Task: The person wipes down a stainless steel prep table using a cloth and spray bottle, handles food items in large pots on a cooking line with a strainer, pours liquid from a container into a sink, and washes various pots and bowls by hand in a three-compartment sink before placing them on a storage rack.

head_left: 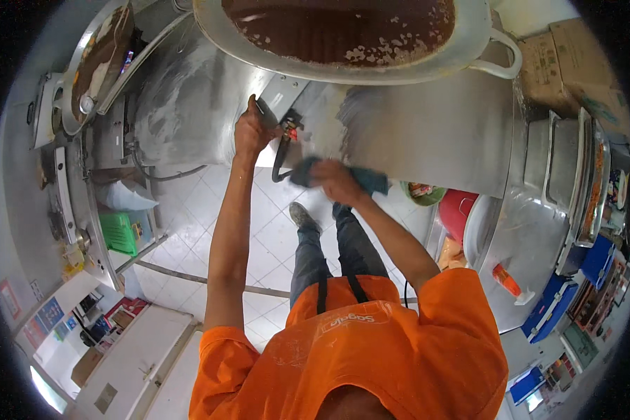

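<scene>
In my right hand, slightly blurred, is a bunched dark green cloth, pressed near the front edge of the steel counter. My left hand grips a small grey metal flap at the counter's front, thumb pointing up. Just right of those fingers, an opening shows a red part and small fittings. A dark bent handle or pipe hangs below it, close to the cloth. Beyond both hands stands a large metal pan of dark brown liquid with pale flecks of foam.
A pan stands far left, above a green plastic basket. On the right are a red container, a green bowl, an orange-filled squeeze bottle and steel trays. Cardboard boxes sit far right.
</scene>
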The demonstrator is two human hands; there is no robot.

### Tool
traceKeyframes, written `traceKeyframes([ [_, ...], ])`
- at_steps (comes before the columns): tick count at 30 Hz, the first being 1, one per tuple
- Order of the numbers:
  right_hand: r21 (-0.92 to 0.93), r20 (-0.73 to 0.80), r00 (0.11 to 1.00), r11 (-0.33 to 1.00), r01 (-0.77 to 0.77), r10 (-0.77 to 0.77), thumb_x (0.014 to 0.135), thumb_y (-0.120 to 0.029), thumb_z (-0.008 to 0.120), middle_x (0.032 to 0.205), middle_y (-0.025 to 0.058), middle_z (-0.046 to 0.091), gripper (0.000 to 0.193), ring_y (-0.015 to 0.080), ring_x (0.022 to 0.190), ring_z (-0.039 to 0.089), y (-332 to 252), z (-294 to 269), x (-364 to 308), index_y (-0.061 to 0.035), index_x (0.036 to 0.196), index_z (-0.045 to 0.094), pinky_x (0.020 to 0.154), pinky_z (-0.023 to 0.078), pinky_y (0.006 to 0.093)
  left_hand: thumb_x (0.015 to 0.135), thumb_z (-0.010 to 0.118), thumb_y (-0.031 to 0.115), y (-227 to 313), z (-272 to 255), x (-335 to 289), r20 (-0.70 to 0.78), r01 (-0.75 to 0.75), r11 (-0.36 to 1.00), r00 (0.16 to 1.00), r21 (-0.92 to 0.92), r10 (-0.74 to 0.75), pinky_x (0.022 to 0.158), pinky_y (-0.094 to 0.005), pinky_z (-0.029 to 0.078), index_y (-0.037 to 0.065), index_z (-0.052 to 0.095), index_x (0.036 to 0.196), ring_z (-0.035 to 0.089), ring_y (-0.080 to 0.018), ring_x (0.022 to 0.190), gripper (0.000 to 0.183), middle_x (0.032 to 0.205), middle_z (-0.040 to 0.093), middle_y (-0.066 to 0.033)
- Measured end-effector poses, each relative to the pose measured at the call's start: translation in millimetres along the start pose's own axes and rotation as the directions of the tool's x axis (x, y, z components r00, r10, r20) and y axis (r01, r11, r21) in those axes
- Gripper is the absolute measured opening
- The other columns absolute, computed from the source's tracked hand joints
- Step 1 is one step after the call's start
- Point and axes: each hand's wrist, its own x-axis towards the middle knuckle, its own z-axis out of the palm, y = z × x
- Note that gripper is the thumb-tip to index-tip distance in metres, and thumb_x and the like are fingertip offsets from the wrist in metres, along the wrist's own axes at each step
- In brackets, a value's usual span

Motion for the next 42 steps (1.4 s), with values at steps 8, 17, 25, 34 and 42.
traceKeyframes([
  [8,0.482,-0.358,0.573,0.671,-0.562,0.737,0.083,0.002,0.046,0.113,0.0127,0.065,0.033,0.0253,0.109,0.059,24.7,-111.3,-39.2,-0.0054,0.106,0.069,0.097,0.042,0.0353,0.051,0.088,0.029,-7.1,-11.7,0.4,0.112,0.064,0.989,0.991,0.135,-0.079,0.074,-0.0413,0.054,0.0,0.046,0.13,0.066,-0.0366,0.087,0.094,0.093,0.067,-0.0214],
  [17,0.017,-0.128,0.959,0.967,-0.254,0.254,0.069,0.0,0.056,0.104,0.0121,0.066,0.035,0.0305,0.1,0.06,48.2,-61.4,60.6,-0.014,0.097,0.072,0.089,0.044,0.0445,0.053,0.086,0.038,14.1,-2.0,-8.1,0.118,0.068,0.981,0.989,0.182,-0.09,0.07,-0.0421,0.052,0.003,0.057,0.115,0.065,-0.0363,0.083,0.077,0.088,0.067,-0.0183],
  [25,0.356,-0.509,0.605,0.79,-0.499,0.612,0.066,0.001,0.053,0.106,0.0062,0.067,0.031,0.0241,0.108,0.058,28.7,-96.6,-72.3,-0.016,0.083,0.073,0.09,0.041,0.0427,0.061,0.085,0.032,77.1,21.4,-39.5,0.002,0.002,0.995,1.0,-0.099,-0.002,0.063,-0.04,0.051,0.01,0.056,0.082,0.067,-0.0284,0.071,0.042,0.073,0.068,-0.0076],
  [34,0.532,-0.253,0.729,0.72,-0.445,0.637,0.065,0.009,0.05,0.099,0.008,0.068,0.038,0.0271,0.096,0.062,-35.7,-70.2,-149.2,-0.0092,0.092,0.07,0.087,0.047,0.0365,0.057,0.085,0.044,113.6,59.7,-60.8,-0.066,-0.036,0.995,0.997,0.096,0.042,0.064,-0.0416,0.053,0.008,0.062,0.083,0.068,-0.0308,0.07,0.049,0.075,0.07,-0.0089],
  [42,0.935,-0.339,-0.431,0.251,-0.25,0.836,0.079,0.004,0.046,0.106,0.0056,0.064,0.038,0.0164,0.096,0.058,-152.9,-55.9,-456.9,-0.0018,0.112,0.063,0.088,0.045,0.0281,0.061,0.08,0.055,80.8,69.6,-65.3,-0.095,-0.071,0.987,0.992,0.141,0.085,0.07,-0.0456,0.052,0.004,0.063,0.096,0.067,-0.0357,0.08,0.064,0.086,0.069,-0.0171],
])
